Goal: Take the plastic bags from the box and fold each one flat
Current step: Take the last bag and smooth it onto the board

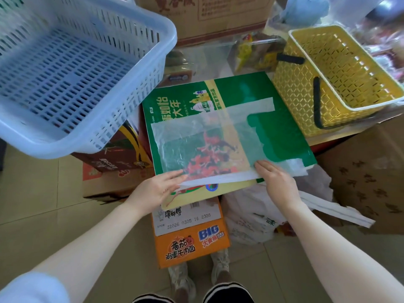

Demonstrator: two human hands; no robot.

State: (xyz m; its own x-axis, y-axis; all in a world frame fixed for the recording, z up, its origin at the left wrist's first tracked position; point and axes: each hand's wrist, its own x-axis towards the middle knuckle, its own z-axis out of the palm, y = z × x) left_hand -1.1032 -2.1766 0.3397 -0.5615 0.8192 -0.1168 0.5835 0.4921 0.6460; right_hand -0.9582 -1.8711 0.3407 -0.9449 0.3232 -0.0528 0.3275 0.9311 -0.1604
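Translucent plastic — the bag (196, 147) lies spread flat on the green printed carton (288, 136), its two handle strips pointing away to the right, one far (247, 108) and one near (295, 168). Its near edge is already turned over into a narrow white band (220, 179) running left to right, and this is the long axis that the next fold should follow. Both hands sit on that band: the left hand (159, 189) at its left end, fingers straight and laid on the plastic; the right hand (277, 182) at the right end, fingers extended and pressing down. Neither is clearly nearer — the band lies directly under both, so rolling it away looks like a two-handed move. More bags (251, 217) lie heaped below, beside the orange box (192, 243).
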